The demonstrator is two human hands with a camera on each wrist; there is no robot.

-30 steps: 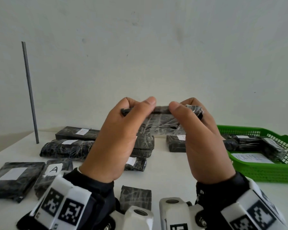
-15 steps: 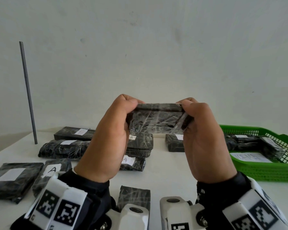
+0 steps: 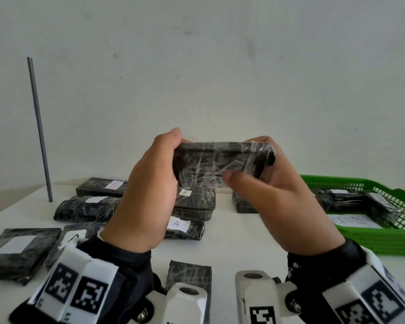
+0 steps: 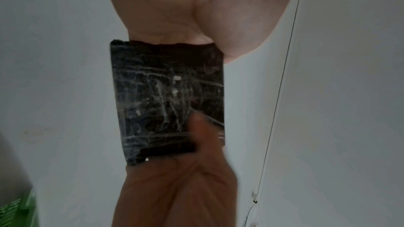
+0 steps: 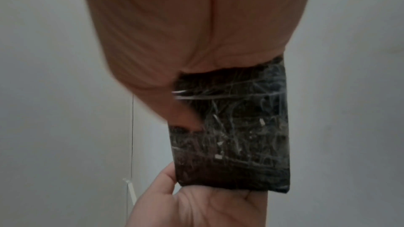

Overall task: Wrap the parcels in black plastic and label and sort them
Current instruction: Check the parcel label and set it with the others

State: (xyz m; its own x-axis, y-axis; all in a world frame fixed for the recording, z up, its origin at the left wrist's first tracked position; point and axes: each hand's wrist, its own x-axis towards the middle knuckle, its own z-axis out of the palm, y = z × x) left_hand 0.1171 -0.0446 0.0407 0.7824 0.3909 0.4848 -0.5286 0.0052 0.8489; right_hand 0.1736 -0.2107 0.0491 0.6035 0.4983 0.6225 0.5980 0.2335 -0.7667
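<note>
- The black-wrapped parcel (image 3: 222, 163) is held above the table (image 3: 232, 239), long axis running left to right.
- The left hand (image 3: 147, 195) and right hand (image 3: 281, 202) clasp its ends.
- The green basket (image 3: 384, 239) at the right edge holds wrapped parcels.

The parcel (image 3: 222, 163) has turned in the hands: a second ago it lay nearly edge-on, and now its broad wrapped face tips toward the head camera. The left hand (image 3: 147, 195) has shifted its thumb from the near face up to the top edge at 10 o'clock. The right hand (image 3: 276, 199) has opened out, its thumb now lying across the parcel's lower edge at 5 o'clock.
</note>
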